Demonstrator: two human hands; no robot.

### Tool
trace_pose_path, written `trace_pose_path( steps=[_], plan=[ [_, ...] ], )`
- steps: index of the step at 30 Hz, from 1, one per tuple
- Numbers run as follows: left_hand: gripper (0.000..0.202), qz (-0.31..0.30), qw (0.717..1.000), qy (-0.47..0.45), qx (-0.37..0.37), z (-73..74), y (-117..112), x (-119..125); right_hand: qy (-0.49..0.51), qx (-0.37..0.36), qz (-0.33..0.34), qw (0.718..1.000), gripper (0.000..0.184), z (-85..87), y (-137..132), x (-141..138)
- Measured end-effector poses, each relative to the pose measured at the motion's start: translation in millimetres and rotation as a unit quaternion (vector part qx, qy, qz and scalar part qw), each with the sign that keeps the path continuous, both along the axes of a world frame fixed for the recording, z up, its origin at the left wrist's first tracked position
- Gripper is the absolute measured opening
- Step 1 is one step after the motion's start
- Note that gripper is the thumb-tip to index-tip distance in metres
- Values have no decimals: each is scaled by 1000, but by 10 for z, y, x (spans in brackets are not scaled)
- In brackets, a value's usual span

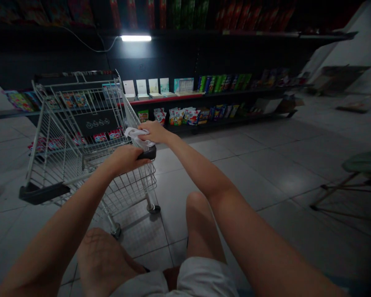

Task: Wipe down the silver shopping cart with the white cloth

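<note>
In front of me stands a metal shopping cart point(111, 198) with black plastic ends on its handle. My left hand point(126, 160) is closed around the black right-hand end of the handle point(149, 152). Just beyond it, my right hand point(154, 131) presses a crumpled white cloth point(137, 135) against the cart's upper right side rail. Part of the cloth hangs below the fingers, and the rail under it is hidden. The handle's other black end point(45, 193) is untouched at the left.
Behind the cart runs a dark store shelf point(167, 62) with bagged snacks point(185, 116), green and blue cans point(224, 83) and notebooks point(154, 87). A lit tube lamp point(136, 38) hangs there. A folding stool point(361, 165) stands at the right on the tiled floor point(266, 165).
</note>
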State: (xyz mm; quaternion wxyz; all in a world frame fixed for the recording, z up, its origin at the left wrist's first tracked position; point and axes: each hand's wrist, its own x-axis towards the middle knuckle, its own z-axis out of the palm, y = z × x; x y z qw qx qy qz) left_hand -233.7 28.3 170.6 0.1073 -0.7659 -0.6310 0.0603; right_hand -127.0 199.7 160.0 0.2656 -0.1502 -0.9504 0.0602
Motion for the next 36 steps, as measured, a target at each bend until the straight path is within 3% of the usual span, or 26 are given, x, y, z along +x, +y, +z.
trace_pose_path(
  steps=[5,12,22,25,28,31,36],
  plan=[
    [58,-13,1000,26,7,22,-142,-35,-25,31,2,999,22,67,67,-142],
    [52,-23,1000,22,-2,46,-486,-154,31,11,66,997,18,-64,-133,-245],
    [50,-87,995,-41,-8,63,-1149,-568,42,-8,87,995,16,-12,-972,-172],
    [54,-86,994,-67,-2,90,-1381,-693,55,5,111,992,19,-33,-1268,-135],
    [55,-62,995,-72,25,89,-1558,-637,55,30,134,989,21,-48,-1393,-127],
    [54,-10,994,-68,84,5,-1668,-331,51,37,105,993,21,-3,-1094,-184],
    [47,66,978,-44,191,-247,-1735,201,95,-29,-70,993,15,171,170,-305]
  ],
)
